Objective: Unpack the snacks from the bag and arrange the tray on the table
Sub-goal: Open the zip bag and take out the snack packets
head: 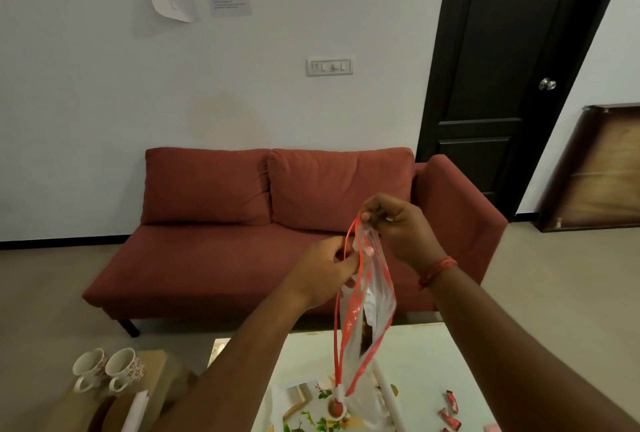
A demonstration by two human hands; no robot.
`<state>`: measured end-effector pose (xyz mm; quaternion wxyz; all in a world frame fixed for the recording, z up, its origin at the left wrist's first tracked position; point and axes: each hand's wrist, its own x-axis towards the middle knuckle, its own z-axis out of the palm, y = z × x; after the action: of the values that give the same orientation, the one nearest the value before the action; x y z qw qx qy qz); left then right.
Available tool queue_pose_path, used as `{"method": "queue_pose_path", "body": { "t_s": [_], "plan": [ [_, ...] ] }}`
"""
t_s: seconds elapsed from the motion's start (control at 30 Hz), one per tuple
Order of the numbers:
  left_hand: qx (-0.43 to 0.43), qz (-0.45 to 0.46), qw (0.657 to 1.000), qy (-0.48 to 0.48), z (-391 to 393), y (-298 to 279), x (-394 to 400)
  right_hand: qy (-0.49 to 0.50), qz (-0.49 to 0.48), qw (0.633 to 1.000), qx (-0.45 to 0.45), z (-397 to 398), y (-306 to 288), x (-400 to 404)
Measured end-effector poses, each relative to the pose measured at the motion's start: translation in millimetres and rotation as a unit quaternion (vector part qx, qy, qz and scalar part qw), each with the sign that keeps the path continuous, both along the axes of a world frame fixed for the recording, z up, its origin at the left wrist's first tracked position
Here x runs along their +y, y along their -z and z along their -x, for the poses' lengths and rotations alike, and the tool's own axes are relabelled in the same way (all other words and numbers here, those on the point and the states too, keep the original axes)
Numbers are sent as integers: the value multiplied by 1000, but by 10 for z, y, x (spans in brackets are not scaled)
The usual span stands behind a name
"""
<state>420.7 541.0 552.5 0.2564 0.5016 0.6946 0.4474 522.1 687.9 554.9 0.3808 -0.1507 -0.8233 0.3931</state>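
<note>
A clear plastic zip bag (375, 303) with a red seal strip hangs in the air above the white table (426, 355). My left hand (325, 268) pinches one side of its red rim. My right hand (398, 227) pinches the other side higher up, so the mouth gapes. Dark and yellow snack pieces show inside near the bottom. Below the bag lies a floral tray (311, 414), partly hidden by the bag and my arm. Small red-wrapped snacks (450, 412) lie on the table to the right.
Two floral mugs (107, 371) stand on a low brown surface at the lower left. A red sofa (277, 223) faces me across the floor. A dark door (502, 85) and a leaning wooden board (595, 168) are at the right.
</note>
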Motion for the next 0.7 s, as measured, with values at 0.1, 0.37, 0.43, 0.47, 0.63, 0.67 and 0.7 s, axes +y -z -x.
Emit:
{"method": "queue_pose_path", "body": {
  "t_s": [0.1,0.37,0.43,0.47,0.63,0.67,0.7],
  "plan": [
    [22,20,999,-21,-24,6,-12,24,-33,999,-6,35,2,-46],
    [-13,44,995,-93,-98,21,12,78,-71,994,13,119,26,-219],
    [7,51,992,-111,-103,41,34,85,-76,993,10,125,44,-241],
    [21,53,991,-118,-104,54,35,81,-71,994,5,126,61,-261],
    [30,15,986,-163,-53,146,0,104,-20,994,-11,91,157,-375],
    [51,30,983,-175,-20,175,8,116,-24,993,-13,68,167,-427],
    [49,38,982,-179,15,210,5,121,-31,992,-21,47,193,-489]
  ]
}}
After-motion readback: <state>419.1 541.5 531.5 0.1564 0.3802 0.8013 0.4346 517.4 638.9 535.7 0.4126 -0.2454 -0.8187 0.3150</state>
